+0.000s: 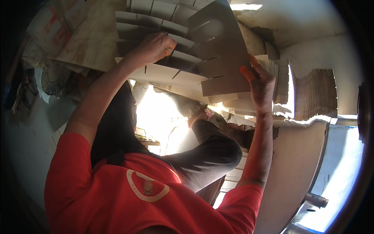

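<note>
My right hand (260, 80) grips the right edge of a slotted grey-brown cardboard sheet (224, 48), thumb on its face. The sheet is tilted, with a row of slits facing left. My left hand (157, 47) is curled closed over a grid of cardboard divider strips (136, 31); what its fingers pinch, if anything, is hidden. Orange shows on fingertips of both hands. A long slotted cardboard strip (163, 75) forms the near side of the grid.
A pale board (91, 39) lies left of the grid, with a carton with red marks (52, 27) beyond. Stacked cardboard pieces (315, 93) stand at the right. A round fan-like object (55, 76) is at far left. My bent legs (210, 150) are below the work.
</note>
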Demonstrator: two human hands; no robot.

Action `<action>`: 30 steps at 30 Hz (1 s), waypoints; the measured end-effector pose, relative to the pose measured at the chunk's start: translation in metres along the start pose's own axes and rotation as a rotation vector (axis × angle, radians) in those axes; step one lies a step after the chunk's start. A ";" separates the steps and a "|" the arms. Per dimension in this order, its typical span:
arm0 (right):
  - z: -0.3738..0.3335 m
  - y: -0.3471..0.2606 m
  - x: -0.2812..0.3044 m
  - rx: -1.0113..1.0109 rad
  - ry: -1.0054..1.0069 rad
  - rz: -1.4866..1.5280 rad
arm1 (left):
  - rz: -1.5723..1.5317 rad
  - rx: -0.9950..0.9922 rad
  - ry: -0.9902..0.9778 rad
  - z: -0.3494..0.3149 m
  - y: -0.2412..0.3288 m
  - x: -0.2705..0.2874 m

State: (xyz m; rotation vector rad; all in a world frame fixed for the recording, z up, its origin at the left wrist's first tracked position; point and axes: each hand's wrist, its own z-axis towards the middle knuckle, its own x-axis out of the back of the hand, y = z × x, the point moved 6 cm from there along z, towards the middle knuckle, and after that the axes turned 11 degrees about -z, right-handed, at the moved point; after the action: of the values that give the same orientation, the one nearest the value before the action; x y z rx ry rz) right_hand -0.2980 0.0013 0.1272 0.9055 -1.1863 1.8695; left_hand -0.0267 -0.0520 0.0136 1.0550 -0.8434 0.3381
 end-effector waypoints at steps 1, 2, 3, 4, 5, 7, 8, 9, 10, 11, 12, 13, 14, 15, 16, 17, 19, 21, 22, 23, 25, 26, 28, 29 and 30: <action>0.002 -0.001 0.000 0.025 0.012 0.012 | 0.004 -0.019 0.008 0.000 0.000 -0.001; 0.004 -0.002 0.000 0.050 0.023 0.024 | 0.008 -0.037 0.015 -0.001 0.000 -0.001; 0.006 -0.004 -0.001 0.033 0.001 0.050 | 0.010 -0.029 0.013 0.000 0.000 0.000; 0.009 -0.008 -0.003 0.017 -0.022 0.075 | 0.013 -0.020 0.011 0.001 0.001 0.001; 0.012 -0.012 -0.004 0.000 -0.044 0.102 | 0.015 -0.011 0.008 0.002 0.001 0.003; 0.014 -0.016 -0.004 -0.053 -0.088 0.110 | -0.008 -0.014 0.020 0.002 0.001 0.002; 0.015 -0.017 -0.004 -0.080 -0.110 0.113 | -0.020 -0.015 0.026 0.001 0.000 0.001; 0.017 -0.020 -0.003 -0.072 -0.101 0.089 | -0.058 -0.033 0.034 0.002 -0.001 0.002; 0.018 -0.023 0.000 -0.065 -0.091 0.064 | -0.097 -0.052 0.041 0.003 -0.002 0.002; 0.019 -0.025 0.001 -0.059 -0.080 0.039 | -0.136 -0.071 0.049 0.005 -0.004 0.003; 0.018 -0.022 0.001 -0.054 -0.059 0.027 | -0.180 -0.070 0.094 0.010 -0.005 0.009; 0.015 -0.019 0.001 -0.049 -0.041 0.016 | -0.224 -0.066 0.139 0.016 -0.005 0.019; 0.013 -0.017 0.001 -0.044 -0.022 0.005 | -0.269 -0.062 0.184 0.023 -0.008 0.026; 0.012 -0.017 0.000 -0.077 -0.039 0.028 | -0.177 -0.083 0.227 0.033 -0.018 0.032; 0.013 -0.018 -0.002 -0.105 -0.058 0.052 | -0.083 -0.100 0.273 0.046 -0.032 0.039; 0.015 -0.017 -0.004 -0.132 -0.076 0.079 | 0.014 -0.117 0.317 0.052 -0.040 0.045; 0.015 -0.018 0.001 -0.096 -0.051 0.014 | 0.020 -0.084 0.187 0.059 -0.029 0.038; 0.014 -0.016 0.002 -0.067 -0.028 -0.010 | 0.069 0.012 -0.068 0.065 -0.030 0.021; 0.013 -0.011 -0.001 -0.056 -0.017 -0.001 | 0.050 -0.025 -0.027 0.064 -0.029 0.019; 0.012 -0.008 -0.002 -0.045 -0.006 0.008 | 0.031 -0.062 0.016 0.060 -0.028 0.015; 0.010 -0.005 -0.007 -0.082 -0.048 0.060 | -0.011 -0.100 0.059 0.055 -0.026 0.010; 0.009 -0.004 -0.009 -0.100 -0.069 0.086 | -0.033 -0.105 0.065 0.053 -0.026 0.009; 0.009 -0.005 -0.008 0.024 0.015 0.017 | -0.058 -0.111 0.062 0.050 -0.023 0.011; 0.008 -0.007 -0.007 0.086 0.057 -0.017 | -0.067 -0.113 0.046 0.049 -0.022 0.010; 0.008 -0.006 -0.010 0.062 0.024 0.014 | -0.075 -0.116 0.028 0.048 -0.021 0.010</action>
State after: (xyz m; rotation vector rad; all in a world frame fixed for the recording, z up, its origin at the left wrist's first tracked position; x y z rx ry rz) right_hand -0.2870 -0.0063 0.1234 0.9080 -1.1282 1.9328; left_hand -0.0289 -0.1049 0.0187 0.9687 -0.7870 0.2374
